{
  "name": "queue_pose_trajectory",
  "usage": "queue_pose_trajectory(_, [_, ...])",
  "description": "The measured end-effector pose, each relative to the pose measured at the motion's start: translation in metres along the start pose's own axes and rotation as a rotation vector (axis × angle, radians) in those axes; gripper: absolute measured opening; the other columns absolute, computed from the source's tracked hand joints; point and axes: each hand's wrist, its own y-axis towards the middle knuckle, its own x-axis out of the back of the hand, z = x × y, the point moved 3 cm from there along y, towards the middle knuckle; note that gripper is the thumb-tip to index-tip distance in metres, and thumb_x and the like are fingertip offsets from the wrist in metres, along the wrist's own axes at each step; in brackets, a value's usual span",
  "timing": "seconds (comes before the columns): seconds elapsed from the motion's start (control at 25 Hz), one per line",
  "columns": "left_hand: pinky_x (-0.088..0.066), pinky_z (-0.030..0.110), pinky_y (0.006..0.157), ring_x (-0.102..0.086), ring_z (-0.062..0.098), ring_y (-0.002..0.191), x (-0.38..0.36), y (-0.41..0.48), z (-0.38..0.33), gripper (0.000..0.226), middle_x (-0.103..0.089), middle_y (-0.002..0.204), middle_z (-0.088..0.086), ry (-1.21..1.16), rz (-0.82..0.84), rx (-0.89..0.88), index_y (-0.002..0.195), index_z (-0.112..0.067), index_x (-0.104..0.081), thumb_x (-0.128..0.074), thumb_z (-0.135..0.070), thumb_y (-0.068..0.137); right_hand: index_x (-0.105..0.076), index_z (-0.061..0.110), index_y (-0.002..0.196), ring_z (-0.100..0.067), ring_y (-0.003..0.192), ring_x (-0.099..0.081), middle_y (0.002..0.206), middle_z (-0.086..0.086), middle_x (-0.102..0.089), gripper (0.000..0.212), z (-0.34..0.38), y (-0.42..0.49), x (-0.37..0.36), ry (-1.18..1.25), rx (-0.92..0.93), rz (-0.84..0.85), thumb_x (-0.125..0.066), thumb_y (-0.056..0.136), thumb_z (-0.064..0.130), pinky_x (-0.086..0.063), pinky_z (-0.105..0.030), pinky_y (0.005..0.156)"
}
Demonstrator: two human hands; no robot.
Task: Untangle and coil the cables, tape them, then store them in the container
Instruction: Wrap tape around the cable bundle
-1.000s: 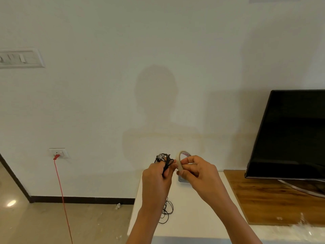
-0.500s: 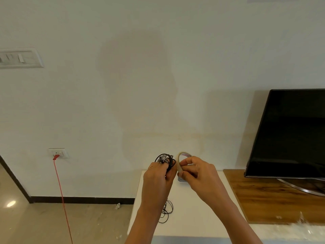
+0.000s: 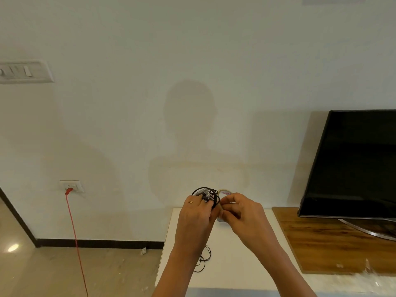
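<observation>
the left hand (image 3: 197, 213) grips the coiled cable (image 3: 209, 195), its loops standing upright above the knuckles. the right hand (image 3: 242, 213) pinches the tape roll (image 3: 225, 192) close against the coil's right side, so the wrap should come from there.

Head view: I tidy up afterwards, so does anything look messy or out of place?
A loose black cable lies in untidy loops on the white table, beneath the left hand. A small scrap lies on the floor by the skirting.
</observation>
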Motion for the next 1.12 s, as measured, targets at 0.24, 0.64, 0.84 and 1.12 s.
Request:
queue_pose_trajectory(0.24, [-0.030, 0.013, 0.054, -0.040, 0.009, 0.048, -0.002, -0.003, 0.003, 0.025, -0.052, 0.053, -0.006, -0.120, 0.131, 0.091, 0.063, -0.015, -0.056, -0.049, -0.027, 0.084, -0.056, 0.011, 0.109, -0.002, 0.070, -0.062, 0.083, 0.022, -0.064, 0.016, -0.006, 0.000, -0.007, -0.041, -0.034, -0.012, -0.056, 0.093, 0.013, -0.045, -0.010, 0.060])
queue_pose_trajectory(0.64, [-0.030, 0.021, 0.050, -0.030, 0.008, 0.051, 0.001, -0.004, 0.015, 0.045, -0.038, 0.054, 0.005, -0.590, 0.286, 0.595, 0.054, -0.022, -0.030, -0.068, -0.012, 0.078, -0.061, 0.016, 0.101, -0.009, 0.066, -0.057, 0.084, 0.004, -0.065, 0.017, -0.012, 0.008, -0.008, -0.074, 0.029, -0.058, -0.053, 0.093, 0.003, -0.043, -0.012, 0.059])
queue_pose_trajectory(0.84, [-0.034, 0.014, 0.050, -0.038, 0.007, 0.048, 0.003, -0.007, 0.014, 0.010, -0.033, 0.053, -0.008, -0.598, 0.309, 0.574, 0.082, -0.023, -0.069, -0.076, -0.030, 0.078, -0.062, 0.020, 0.083, -0.020, 0.069, -0.062, 0.073, -0.003, -0.067, 0.014, -0.016, 0.006, -0.010, -0.004, 0.027, -0.061, -0.058, 0.090, 0.008, -0.049, -0.024, 0.063])
queue_pose_trajectory(1.12, [-0.048, 0.025, 0.055, -0.063, 0.008, 0.061, -0.006, -0.007, 0.016, 0.038, -0.072, 0.072, 0.002, -0.570, 0.380, 0.597, 0.063, -0.011, -0.047, -0.077, -0.029, 0.078, -0.064, 0.019, 0.084, -0.022, 0.068, -0.061, 0.074, -0.002, -0.068, 0.013, -0.019, 0.005, -0.007, 0.098, -0.035, -0.030, -0.058, 0.089, 0.009, -0.048, -0.025, 0.059])
